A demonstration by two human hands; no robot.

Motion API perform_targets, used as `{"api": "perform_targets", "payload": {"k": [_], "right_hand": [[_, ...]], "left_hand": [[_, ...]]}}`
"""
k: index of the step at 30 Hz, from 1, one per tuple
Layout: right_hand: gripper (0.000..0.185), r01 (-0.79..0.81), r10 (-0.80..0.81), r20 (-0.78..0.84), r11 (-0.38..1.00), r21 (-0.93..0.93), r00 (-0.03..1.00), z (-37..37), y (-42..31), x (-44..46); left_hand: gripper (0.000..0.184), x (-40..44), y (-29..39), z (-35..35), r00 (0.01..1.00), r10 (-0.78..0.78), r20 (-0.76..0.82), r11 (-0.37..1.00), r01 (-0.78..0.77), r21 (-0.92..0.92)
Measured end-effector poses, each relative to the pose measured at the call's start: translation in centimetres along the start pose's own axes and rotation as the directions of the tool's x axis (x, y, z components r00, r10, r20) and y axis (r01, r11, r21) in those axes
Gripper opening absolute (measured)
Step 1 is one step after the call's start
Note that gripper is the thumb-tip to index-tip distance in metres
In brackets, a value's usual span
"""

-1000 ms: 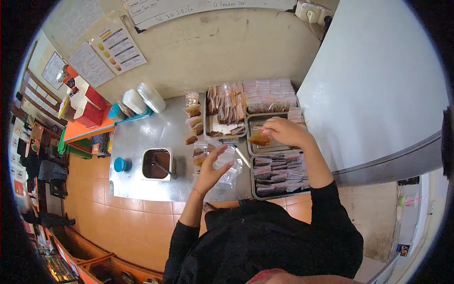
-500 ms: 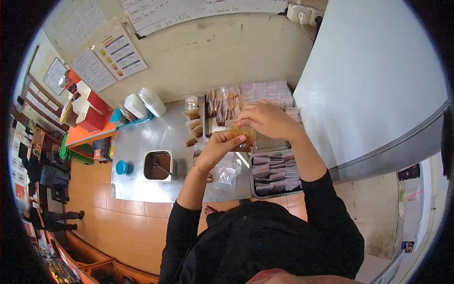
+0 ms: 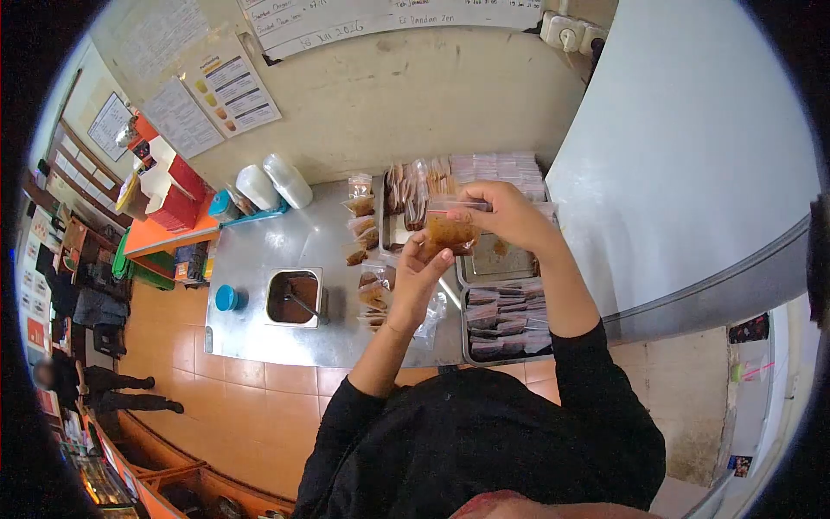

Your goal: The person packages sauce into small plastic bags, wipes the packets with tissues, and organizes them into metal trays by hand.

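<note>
Between my two hands is a small clear zip bag (image 3: 453, 232) of orange-brown sauce, held up over the trays. My left hand (image 3: 420, 275) grips its lower left side, thumb in front. The fingers of my right hand (image 3: 497, 210) pinch the top edge by the zip strip. Behind the bag, a metal tray (image 3: 396, 232) carries rows of filled bags standing on edge. A second tray (image 3: 467, 346) nearer my body holds stacked bags of dark filling. Left of my forearm lie more loose filled bags (image 3: 373, 294) on the metal table.
A square metal container (image 3: 322, 298) of brown sauce with a ladle (image 3: 301, 303) stands on the steel table (image 3: 246, 333). Beside it is a blue cup (image 3: 226, 297). Stacked plastic cups (image 3: 285, 180) are at the back; a white panel (image 3: 692, 164) rises at right. Another person (image 3: 108, 389) stands far left.
The bag has shifted slightly right and turned, showing more of its sauce. My left hand has moved to its lower side. My view has shifted a little.
</note>
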State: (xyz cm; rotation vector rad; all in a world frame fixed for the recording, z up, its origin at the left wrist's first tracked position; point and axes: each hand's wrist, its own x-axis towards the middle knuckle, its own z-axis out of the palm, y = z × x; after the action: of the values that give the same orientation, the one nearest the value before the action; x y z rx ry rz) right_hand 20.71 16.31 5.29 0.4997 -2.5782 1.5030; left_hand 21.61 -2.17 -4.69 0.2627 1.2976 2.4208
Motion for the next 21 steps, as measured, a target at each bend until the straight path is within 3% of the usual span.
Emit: {"api": "perform_targets", "payload": {"k": [5,10,12,15,18,21], "right_hand": [[0.043,-0.089,0.09,-0.083,0.996,0.01,0.993,0.3,0.1,-0.2],[0.045,-0.135,0.143,-0.157,0.989,0.06,0.977,0.2,0.3,-0.5],[0.043,-0.175,0.173,-0.139,0.985,-0.005,0.975,-0.2,0.0,-0.6],[0.044,-0.085,0.078,-0.2,0.996,-0.024,0.977,0.0,0.8,-0.7],[0.045,-0.058,0.049,-0.21,0.997,-0.04,0.977,-0.2,1.0,-0.7],[0.049,-0.105,0.103,-0.191,0.994,-0.002,0.976,-0.3,0.0,-0.7]], "left_hand": [[0.023,-0.1,-0.9,0.8,0.998,0.051,-0.04,0.99,-0.056,-0.127],[0.02,-0.1,-1.0,0.7,0.999,0.027,-0.029,0.991,-0.03,-0.134],[0.02,-0.1,-0.8,0.8,0.999,0.001,-0.033,0.992,-0.006,-0.126],[0.02,-0.4,0.0,1.4,0.997,-0.018,0.07,0.989,0.028,-0.148],[0.022,-0.4,0.3,1.8,0.993,-0.021,0.115,0.996,0.031,-0.084],[0.024,-0.4,0.6,2.0,0.998,-0.011,0.064,0.999,0.008,0.046]]}}
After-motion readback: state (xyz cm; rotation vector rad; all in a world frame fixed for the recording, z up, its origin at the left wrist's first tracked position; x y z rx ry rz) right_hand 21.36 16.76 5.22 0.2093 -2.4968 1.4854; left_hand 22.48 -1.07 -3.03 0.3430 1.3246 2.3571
